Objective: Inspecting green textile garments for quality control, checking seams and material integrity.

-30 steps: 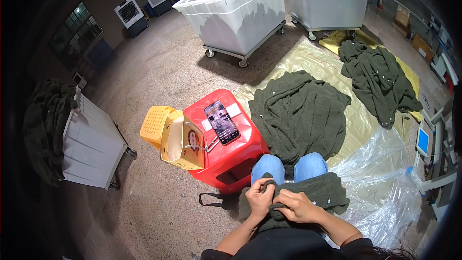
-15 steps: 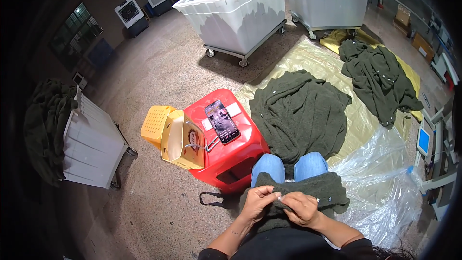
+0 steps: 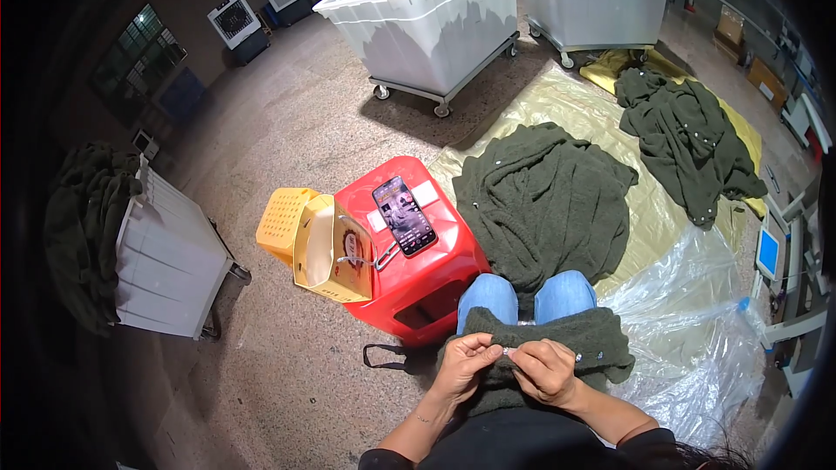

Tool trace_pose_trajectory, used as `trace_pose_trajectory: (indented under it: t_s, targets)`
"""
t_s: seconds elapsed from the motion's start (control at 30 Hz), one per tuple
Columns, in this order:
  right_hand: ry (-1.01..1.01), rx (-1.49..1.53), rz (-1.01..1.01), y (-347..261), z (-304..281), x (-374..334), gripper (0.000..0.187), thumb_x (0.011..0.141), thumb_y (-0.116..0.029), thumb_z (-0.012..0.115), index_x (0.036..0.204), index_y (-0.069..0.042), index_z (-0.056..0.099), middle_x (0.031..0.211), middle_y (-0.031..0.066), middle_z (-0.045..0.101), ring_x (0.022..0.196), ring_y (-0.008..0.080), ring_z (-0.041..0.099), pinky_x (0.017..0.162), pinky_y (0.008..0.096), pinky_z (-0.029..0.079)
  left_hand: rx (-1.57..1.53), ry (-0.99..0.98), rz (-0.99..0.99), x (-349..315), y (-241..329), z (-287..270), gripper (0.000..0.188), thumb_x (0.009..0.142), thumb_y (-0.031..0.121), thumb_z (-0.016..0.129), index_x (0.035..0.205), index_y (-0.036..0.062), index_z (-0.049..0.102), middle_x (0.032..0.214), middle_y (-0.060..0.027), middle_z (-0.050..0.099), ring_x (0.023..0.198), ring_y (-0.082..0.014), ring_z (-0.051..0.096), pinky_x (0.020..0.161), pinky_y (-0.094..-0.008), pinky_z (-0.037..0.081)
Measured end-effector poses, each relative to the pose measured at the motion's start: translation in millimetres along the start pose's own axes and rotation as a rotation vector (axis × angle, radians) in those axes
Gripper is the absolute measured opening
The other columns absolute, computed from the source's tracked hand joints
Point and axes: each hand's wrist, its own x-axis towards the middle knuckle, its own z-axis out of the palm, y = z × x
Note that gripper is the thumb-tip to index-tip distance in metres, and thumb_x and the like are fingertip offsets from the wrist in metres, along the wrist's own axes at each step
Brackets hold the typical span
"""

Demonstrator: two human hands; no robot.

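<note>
A dark green fuzzy knit garment [image 3: 601, 335] lies across my lap, over blue jeans [image 3: 568, 293]. Its upper edge is pinched by my left hand [image 3: 465, 365], thumb against bent fingers. Close beside it, my right hand [image 3: 546, 372] is closed too, its fingertips nearly meeting the left ones. Between them shows a small, shiny, button-like piece [image 3: 507, 352] on the cloth, too small to make out fully. A few more shiny buttons [image 3: 579, 357] sit on the garment just right of my right hand.
To my left, a red stool [image 3: 435, 274] holds a lit phone [image 3: 404, 216] and a yellow box [image 3: 329, 252]. Green garments [image 3: 549, 200] are heaped on plastic sheeting [image 3: 688, 313] ahead. Wheeled white bins [image 3: 427, 35] stand beyond; another bin [image 3: 170, 252] stands far left.
Both hands stay pinched at the same spot on the garment, with slight finger movement. The whole view has shifted a little.
</note>
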Motion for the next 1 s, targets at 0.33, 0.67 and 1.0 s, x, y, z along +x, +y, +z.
trace_pose_trajectory:
  t_s: [0.33,0.67,1.0]
  targets:
    - [-0.091,-0.003,0.013,8.6,2.5,1.1,0.026,0.067,-0.005,0.069,0.093,-0.004,0.065,0.086,0.0061,0.062,0.063,0.0209,0.059,0.054,0.0317,0.045,-0.045,0.136,0.067,1.0,-8.7,2.6,0.010,0.086,0.000,0.066,0.096,-0.0014,0.065,0.087,-0.0039,0.067,0.075,-0.0068,0.061,0.070,-0.0196,0.048]
    - [-0.135,0.275,0.317,14.0,4.2,7.9,0.028,0.069,0.001,0.066,0.096,-0.001,0.064,0.083,0.0088,0.062,0.070,0.0243,0.061,0.063,0.0317,0.050,0.204,0.112,0.210,6.4,2.0,3.7,0.011,0.085,-0.003,0.066,0.096,-0.0025,0.065,0.088,-0.0023,0.065,0.076,-0.0051,0.058,0.068,-0.0181,0.046]
    - [-0.704,0.514,0.579,17.7,-24.4,31.7,0.013,0.076,-0.008,0.063,0.083,0.001,0.058,0.062,0.0141,0.054,0.051,0.0208,0.052,0.050,0.0337,0.039,0.514,0.017,0.153,-6.7,-2.9,-6.8,0.013,0.084,-0.003,0.065,0.096,-0.0017,0.064,0.088,-0.0006,0.064,0.078,-0.0044,0.058,0.069,-0.0190,0.046]
